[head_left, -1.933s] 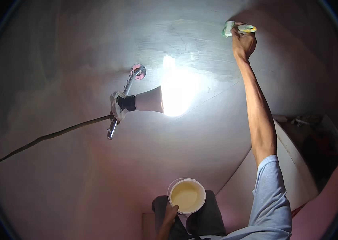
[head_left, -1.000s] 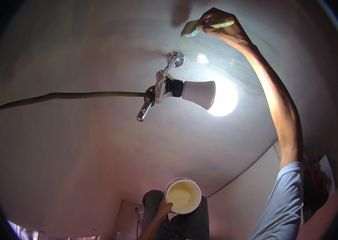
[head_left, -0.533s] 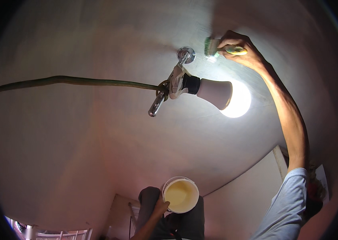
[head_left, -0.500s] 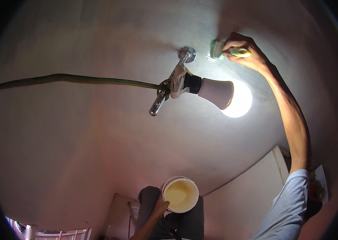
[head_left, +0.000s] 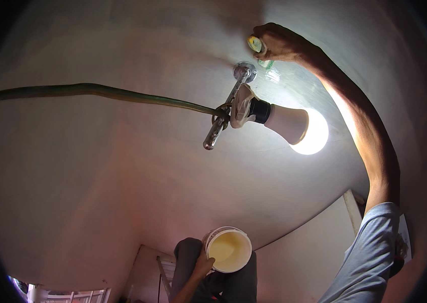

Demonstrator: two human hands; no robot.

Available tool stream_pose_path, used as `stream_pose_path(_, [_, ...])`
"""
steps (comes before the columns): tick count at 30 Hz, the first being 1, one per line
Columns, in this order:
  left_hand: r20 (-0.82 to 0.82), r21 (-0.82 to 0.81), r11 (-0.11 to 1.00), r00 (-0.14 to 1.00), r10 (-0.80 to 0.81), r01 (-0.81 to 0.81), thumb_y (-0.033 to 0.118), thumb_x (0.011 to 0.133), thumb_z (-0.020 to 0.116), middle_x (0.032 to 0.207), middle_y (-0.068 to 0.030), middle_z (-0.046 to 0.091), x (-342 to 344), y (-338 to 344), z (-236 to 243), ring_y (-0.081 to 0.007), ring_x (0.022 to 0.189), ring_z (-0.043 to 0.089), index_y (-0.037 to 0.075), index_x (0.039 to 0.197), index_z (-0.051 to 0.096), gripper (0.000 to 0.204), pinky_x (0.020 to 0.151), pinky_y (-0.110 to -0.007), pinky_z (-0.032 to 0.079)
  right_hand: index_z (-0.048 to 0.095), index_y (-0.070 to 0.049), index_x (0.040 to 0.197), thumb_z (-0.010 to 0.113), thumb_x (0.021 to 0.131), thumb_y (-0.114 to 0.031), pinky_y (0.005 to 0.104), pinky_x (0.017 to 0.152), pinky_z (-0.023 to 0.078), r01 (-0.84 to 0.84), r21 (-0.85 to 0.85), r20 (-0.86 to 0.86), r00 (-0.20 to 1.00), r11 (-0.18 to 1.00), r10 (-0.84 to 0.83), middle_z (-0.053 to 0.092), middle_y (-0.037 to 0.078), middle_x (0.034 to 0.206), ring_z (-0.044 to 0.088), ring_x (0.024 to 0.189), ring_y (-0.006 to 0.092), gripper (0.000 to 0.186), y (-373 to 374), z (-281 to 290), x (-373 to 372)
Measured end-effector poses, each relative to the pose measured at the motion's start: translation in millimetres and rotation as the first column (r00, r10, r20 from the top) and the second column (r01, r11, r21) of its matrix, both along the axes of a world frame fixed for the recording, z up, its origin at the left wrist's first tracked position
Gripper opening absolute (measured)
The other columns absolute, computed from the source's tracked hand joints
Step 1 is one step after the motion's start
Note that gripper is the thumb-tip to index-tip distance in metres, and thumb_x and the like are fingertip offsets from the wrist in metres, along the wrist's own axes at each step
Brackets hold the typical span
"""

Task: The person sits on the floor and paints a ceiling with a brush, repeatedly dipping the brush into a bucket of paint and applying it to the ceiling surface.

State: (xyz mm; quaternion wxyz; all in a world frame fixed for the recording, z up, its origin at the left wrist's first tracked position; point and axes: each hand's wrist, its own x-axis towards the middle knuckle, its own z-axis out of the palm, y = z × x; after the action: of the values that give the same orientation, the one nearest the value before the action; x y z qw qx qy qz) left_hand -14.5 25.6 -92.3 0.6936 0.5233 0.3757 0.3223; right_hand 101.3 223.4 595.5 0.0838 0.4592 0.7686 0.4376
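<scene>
High on the grey-white wall, my right hand [head_left: 276, 43] grips a paintbrush [head_left: 254, 44] with a yellow-green handle, its green-tinged bristles at the wall just right of a round metal flange [head_left: 244, 72]. From that flange a chrome bar [head_left: 211, 139] sticks out, with a lit bulb [head_left: 309, 131] in a black socket [head_left: 258, 112] wrapped on with pale material. My left hand [head_left: 205, 263] holds a white bucket [head_left: 245, 252] of pale yellow paint between my grey-trousered knees, its fingers at the rim.
A dark cable [head_left: 92, 92] runs leftward from the bar. A white panel [head_left: 304, 257] with a raised edge stands at lower right, with partly hidden items behind my arm. A light frame like a ladder [head_left: 165, 270] is beside my left leg; a railing or window frame [head_left: 72, 295] shows lower left.
My right hand with the brush has shifted up and left to above the flange's right side, turning the handle. The bucket stays in my left hand. The view has shifted slightly.
</scene>
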Motion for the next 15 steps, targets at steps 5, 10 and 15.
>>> stream_pose_path(5, [-0.025, -0.01, 0.996, 0.996, 0.085, -0.085, -0.003, 0.077, 0.054, 0.131, -0.0229, 0.056, -3, 1, -9, -0.0315, 0.112, 0.062, 0.002, 0.151, 0.027, 0.079, 0.087, -0.038, 0.055, 0.067, -0.001, 0.102, 0.079, 0.078, -0.023, 0.0402, 0.096, 0.051, -0.098, -0.026, 0.071, 0.992, 0.995, 0.1, 0.064, 0.014, 0.099, 0.064, 0.098, 0.0321, 0.035, 39, -6, -40])
stream_pose_path(10, [-0.032, -0.072, 0.995, 0.998, 0.062, -0.065, -0.004, 0.075, 0.056, 0.138, -0.0229, 0.053, -15, -2, 26, -0.0331, 0.13, 0.05, 0.001, 0.152, 0.026, 0.083, 0.109, -0.037, 0.038, 0.066, -0.001, 0.101, 0.079, 0.079, -0.024, 0.0417, 0.093, 0.052, -0.209, -0.029, 0.089, 0.973, 0.977, 0.211, 0.063, 0.015, 0.098, 0.065, 0.097, 0.0331, 0.034, 51, -7, -64])
stream_pose_path(15, [0.046, -0.085, 0.992, 0.994, 0.095, -0.091, -0.004, 0.075, 0.055, 0.139, -0.0226, 0.052, -8, -4, 16, -0.0323, 0.129, 0.051, 0.001, 0.152, 0.028, 0.081, 0.109, -0.036, 0.037, 0.068, -0.008, 0.1, 0.078, 0.081, -0.019, 0.0366, 0.088, 0.055, -0.422, -0.066, -0.068, 0.906, 0.904, 0.418, 0.062, 0.006, 0.097, 0.065, 0.091, 0.0267, 0.024, 53, -6, -64])
